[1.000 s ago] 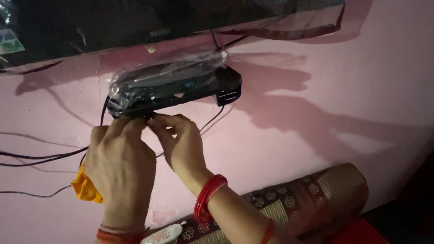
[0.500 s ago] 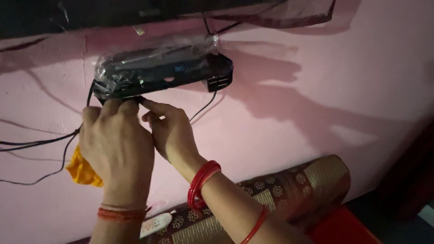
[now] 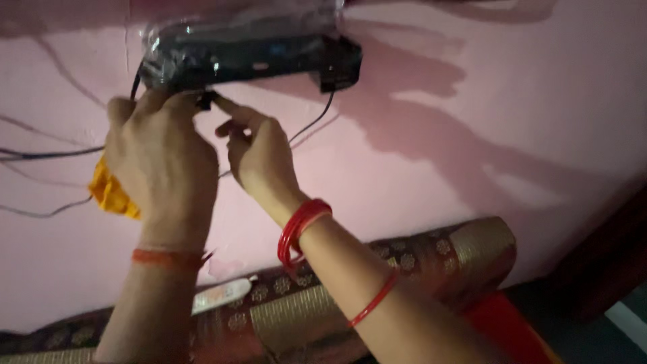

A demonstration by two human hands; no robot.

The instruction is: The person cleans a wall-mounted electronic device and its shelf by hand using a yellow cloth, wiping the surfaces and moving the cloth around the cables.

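Note:
A black box wrapped in clear plastic rests on a black wall bracket high on the pink wall. My left hand reaches up to the box's lower left edge, with a yellow cloth bunched in its palm. My right hand is just to the right, forefinger and thumb pinching a small dark part under the box. Both wrists wear red bangles.
Black cables run left along the pink wall; another cable drops from the bracket. Below lies a patterned maroon and gold bolster with a white remote on it. A dark edge stands at the right.
The view has tilted down, so the box sits higher in frame and the screen above has left the view. Both hands stay at the box's lower left edge.

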